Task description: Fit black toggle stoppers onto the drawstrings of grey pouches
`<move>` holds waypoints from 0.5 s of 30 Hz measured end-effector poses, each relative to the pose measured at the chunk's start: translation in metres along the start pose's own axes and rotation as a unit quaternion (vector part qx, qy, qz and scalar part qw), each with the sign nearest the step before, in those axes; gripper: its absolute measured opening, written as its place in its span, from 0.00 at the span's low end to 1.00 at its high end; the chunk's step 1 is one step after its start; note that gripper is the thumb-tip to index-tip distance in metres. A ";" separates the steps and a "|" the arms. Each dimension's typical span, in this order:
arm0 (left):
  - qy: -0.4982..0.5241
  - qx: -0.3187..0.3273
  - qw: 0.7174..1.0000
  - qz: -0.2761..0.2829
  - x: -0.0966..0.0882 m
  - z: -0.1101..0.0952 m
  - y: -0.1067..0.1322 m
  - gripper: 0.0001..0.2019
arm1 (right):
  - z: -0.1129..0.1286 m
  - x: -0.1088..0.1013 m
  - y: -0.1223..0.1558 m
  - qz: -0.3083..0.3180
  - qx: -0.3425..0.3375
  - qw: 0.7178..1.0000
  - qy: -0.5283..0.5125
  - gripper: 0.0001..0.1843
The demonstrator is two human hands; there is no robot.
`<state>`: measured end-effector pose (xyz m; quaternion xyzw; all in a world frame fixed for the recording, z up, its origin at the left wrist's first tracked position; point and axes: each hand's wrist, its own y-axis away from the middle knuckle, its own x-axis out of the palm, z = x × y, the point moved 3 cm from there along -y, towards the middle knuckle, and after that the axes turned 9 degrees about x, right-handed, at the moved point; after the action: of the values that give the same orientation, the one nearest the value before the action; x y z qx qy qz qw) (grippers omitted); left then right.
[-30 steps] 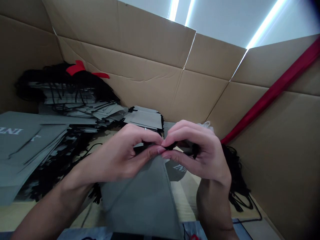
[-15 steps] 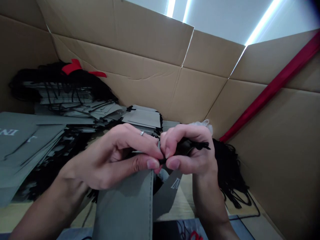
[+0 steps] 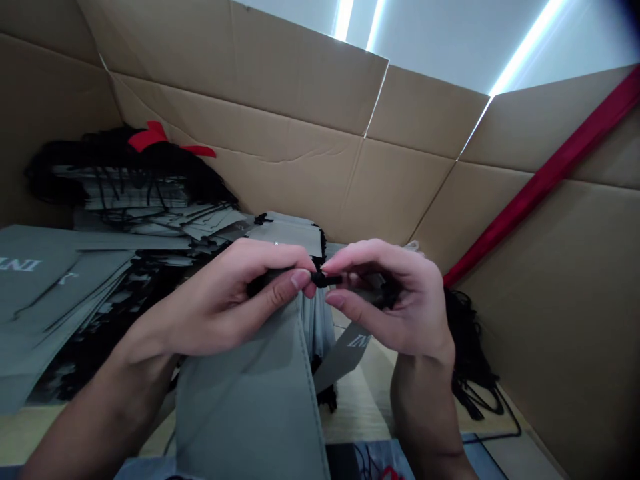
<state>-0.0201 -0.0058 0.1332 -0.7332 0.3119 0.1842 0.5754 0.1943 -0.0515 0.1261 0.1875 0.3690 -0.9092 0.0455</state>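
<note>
My left hand (image 3: 240, 293) pinches a knotted black cord (image 3: 320, 280) between thumb and fingers. My right hand (image 3: 400, 300) is curled around more black cord and part of a grey piece. Its thumb and index finger are parted beside the knot, the index fingertip close to it or touching. Below the left hand hangs a grey panel (image 3: 250, 400) with a stitched edge. A smaller grey piece (image 3: 345, 357) with pale lettering hangs under the right hand. What the right palm grips is partly hidden.
Grey lettered pieces (image 3: 65, 293) with black cords lie stacked at left. Behind them is a pile of black cord (image 3: 200, 167) with a red strip (image 3: 147, 137). Another stack (image 3: 287, 230) stands behind my hands. Black cords (image 3: 470, 353) lie at right. Cardboard walls (image 3: 300, 120) surround the table.
Both hands have risen slightly with the cord. My right thumb and index finger have come apart from their pinch, baring the knot and a short cord end. The grey panel has shifted.
</note>
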 end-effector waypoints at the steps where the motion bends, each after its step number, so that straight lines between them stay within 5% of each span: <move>1: 0.001 -0.006 1.000 0.003 0.000 0.000 -0.001 0.12 | 0.000 0.000 -0.001 -0.001 -0.006 1.000 0.004 0.12; 15: -0.098 0.000 0.995 0.030 0.014 -0.001 0.000 0.11 | -0.006 -0.001 -0.001 -0.022 0.062 0.998 0.008 0.07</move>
<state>-0.0098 -0.0099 0.1243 -0.7020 0.2764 0.2725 0.5971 0.1965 -0.0468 0.1230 0.1891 0.3164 -0.9295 0.0113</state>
